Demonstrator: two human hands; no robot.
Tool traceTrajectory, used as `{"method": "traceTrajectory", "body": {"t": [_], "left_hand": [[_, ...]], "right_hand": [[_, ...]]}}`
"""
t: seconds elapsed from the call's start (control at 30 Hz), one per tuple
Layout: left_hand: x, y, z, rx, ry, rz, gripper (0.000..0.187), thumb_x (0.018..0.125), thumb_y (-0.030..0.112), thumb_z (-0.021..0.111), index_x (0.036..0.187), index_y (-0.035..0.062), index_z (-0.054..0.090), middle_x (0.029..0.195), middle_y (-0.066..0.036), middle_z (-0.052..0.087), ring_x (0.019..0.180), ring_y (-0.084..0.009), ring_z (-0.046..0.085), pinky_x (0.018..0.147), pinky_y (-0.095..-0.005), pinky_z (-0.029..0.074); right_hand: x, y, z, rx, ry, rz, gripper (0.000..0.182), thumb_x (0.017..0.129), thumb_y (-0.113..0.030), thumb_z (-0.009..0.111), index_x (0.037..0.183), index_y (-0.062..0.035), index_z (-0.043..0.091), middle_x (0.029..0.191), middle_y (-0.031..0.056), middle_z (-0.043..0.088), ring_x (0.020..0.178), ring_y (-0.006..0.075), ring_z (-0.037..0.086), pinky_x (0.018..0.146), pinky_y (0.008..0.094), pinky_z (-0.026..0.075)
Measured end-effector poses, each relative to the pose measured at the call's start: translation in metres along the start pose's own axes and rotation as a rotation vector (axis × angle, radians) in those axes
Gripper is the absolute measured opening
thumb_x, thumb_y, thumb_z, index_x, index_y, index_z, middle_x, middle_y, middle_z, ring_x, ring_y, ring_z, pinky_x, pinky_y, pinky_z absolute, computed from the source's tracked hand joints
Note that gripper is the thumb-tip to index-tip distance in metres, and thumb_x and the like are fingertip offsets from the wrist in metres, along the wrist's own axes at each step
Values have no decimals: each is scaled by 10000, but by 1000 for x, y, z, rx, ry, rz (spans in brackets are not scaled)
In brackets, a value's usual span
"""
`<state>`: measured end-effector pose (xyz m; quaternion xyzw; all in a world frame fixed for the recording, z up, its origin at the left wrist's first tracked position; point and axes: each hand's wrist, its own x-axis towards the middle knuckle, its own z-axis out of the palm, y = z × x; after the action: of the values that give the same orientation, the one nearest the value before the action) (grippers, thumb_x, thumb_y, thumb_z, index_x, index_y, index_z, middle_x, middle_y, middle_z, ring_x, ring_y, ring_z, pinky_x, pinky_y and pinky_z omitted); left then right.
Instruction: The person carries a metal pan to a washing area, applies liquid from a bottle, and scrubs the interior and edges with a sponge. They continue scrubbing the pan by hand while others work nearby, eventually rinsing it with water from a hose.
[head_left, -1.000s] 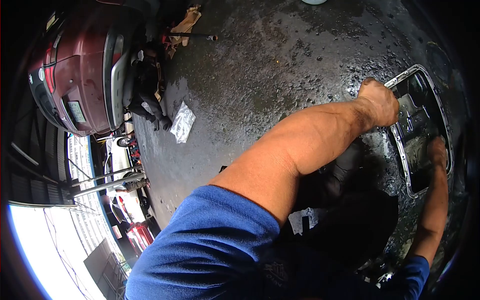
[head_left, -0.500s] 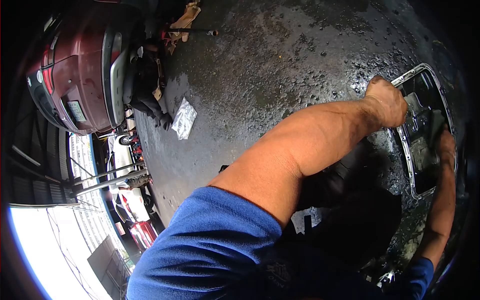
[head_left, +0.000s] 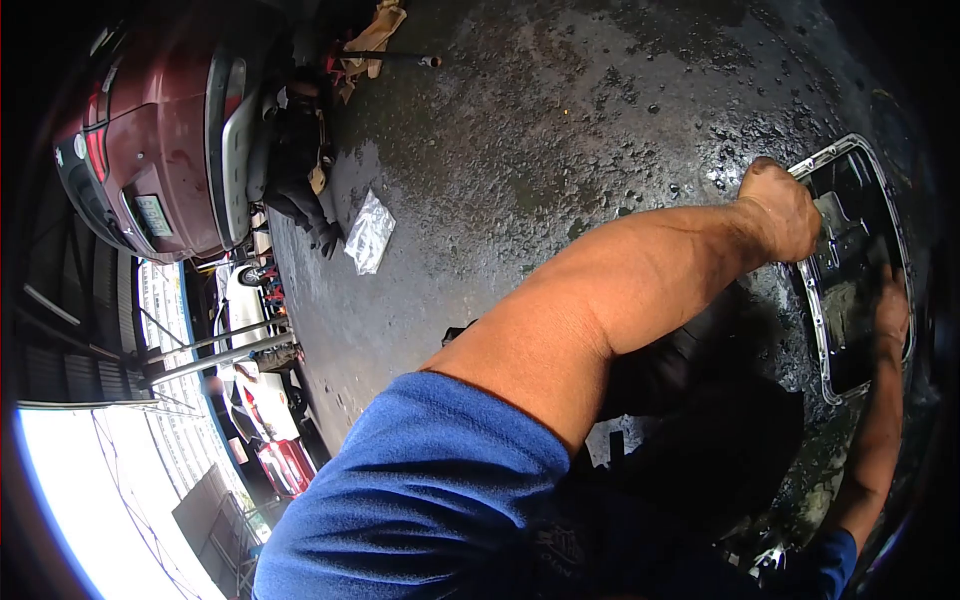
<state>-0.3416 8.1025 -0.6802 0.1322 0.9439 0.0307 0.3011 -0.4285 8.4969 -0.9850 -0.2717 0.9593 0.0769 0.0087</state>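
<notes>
A metal oil pan [head_left: 818,330] with a pale, bolt-holed rim lies at the right, its dark, wet-looking inside facing up. My left hand [head_left: 780,212] is closed around the rim on the pan's near-left side, fingers mostly hidden from me. Inside the pan, beside the far long edge, is my right hand [head_left: 890,305]. Its fingers are bent and smeared by motion over a dark greenish patch, perhaps cloth, that I cannot make out clearly. A raised plate [head_left: 845,240] shows on the pan's inner floor.
Wet, oily, rough ground [head_left: 560,130] surrounds the pan. A clear plastic bag [head_left: 370,232] lies on the floor. Further off are a dark red car [head_left: 165,140], a person in dark clothing [head_left: 295,160] beside it, a metal bar [head_left: 400,60] and several other vehicles.
My right hand has slid a little down the picture inside the pan. My left hand keeps its grip on the rim, and the view has shifted slightly.
</notes>
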Motion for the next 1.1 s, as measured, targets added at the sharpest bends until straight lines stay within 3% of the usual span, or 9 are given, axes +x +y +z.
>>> {"method": "traceTrajectory", "body": {"t": [0.1, 0.33, 0.5, 0.57, 0.67, 0.8, 0.83, 0.97, 1.1], "left_hand": [[2, 0, 4, -10, 21, -15, 376, 918, 388, 497, 1041, 139, 750, 1050, -68, 724, 1028, -250, 681, 907, -469, 481], [1, -4, 4, 13, 30, 11, 363, 914, 377, 502, 1038, 144, 751, 1042, -64, 727, 1015, -249, 686, 895, -460, 486], [6, -5, 3, 64, 19, 33, 362, 915, 374, 504, 1028, 135, 751, 1041, -70, 727, 1014, -249, 688, 890, -457, 491], [1, -4, -1, 13, 3, 26, 368, 916, 377, 503, 1034, 132, 751, 1050, -74, 726, 1023, -251, 685, 895, -459, 491], [2, -3, -1, 4, 5, 14, 372, 916, 379, 505, 1041, 130, 752, 1064, -82, 724, 1042, -252, 680, 901, -462, 491], [4, -2, -1, 17, 7, 5, 369, 917, 382, 508, 1031, 130, 753, 1052, -79, 726, 1032, -254, 683, 898, -462, 490], [3, -2, 0, 21, 9, 8, 369, 918, 382, 508, 1030, 131, 753, 1047, -78, 727, 1028, -255, 684, 898, -464, 489], [2, -4, -2, 0, -10, 25, 366, 920, 385, 507, 1018, 135, 756, 1027, -73, 729, 1004, -257, 690, 894, -474, 487], [5, -3, 3, 18, 23, 9, 375, 922, 401, 506, 1008, 136, 756, 1016, -66, 729, 994, -252, 690, 895, -474, 485]], "right_hand": [[6, -24, -28, 96, -335, 135, 356, 961, -87, 418, 1296, -108, 539, 1277, 218, 588, 1136, 400, 600, 922, 459, 529], [-2, -26, -38, 183, -564, 370, 260, 970, -243, 473, 1054, -72, 650, 1058, 217, 681, 1005, 423, 650, 876, 510, 535], [-36, -24, -50, 167, -506, 215, 282, 913, -257, 563, 1045, -26, 657, 1073, 264, 674, 1032, 450, 635, 862, 520, 527], [-3, -43, -66, 297, -523, 418, 379, 913, -161, 497, 1274, -50, 513, 1048, 300, 663, 1000, 459, 642, 854, 525, 528], [13, -57, -50, 371, -241, 147, 538, 902, -146, 501, 1413, 0, 421, 989, 278, 676, 946, 422, 665, 841, 490, 537], [15, -37, -8, 230, -533, 336, 328, 924, -206, 457, 1145, -49, 641, 1109, 266, 655, 1086, 416, 623, 909, 489, 514], [10, -58, -87, 279, -508, 393, 272, 923, -180, 458, 995, -35, 677, 1113, 274, 651, 1087, 424, 620, 916, 499, 511], [0, -28, -115, 160, -610, 326, 312, 946, -157, 453, 1178, -36, 625, 1220, 228, 622, 1161, 402, 588, 966, 488, 493], [-11, -45, -106, -33, -256, 165, 406, 964, -185, 431, 1313, -35, 574, 1452, 174, 396, 1329, 351, 399, 1098, 452, 376]]}}
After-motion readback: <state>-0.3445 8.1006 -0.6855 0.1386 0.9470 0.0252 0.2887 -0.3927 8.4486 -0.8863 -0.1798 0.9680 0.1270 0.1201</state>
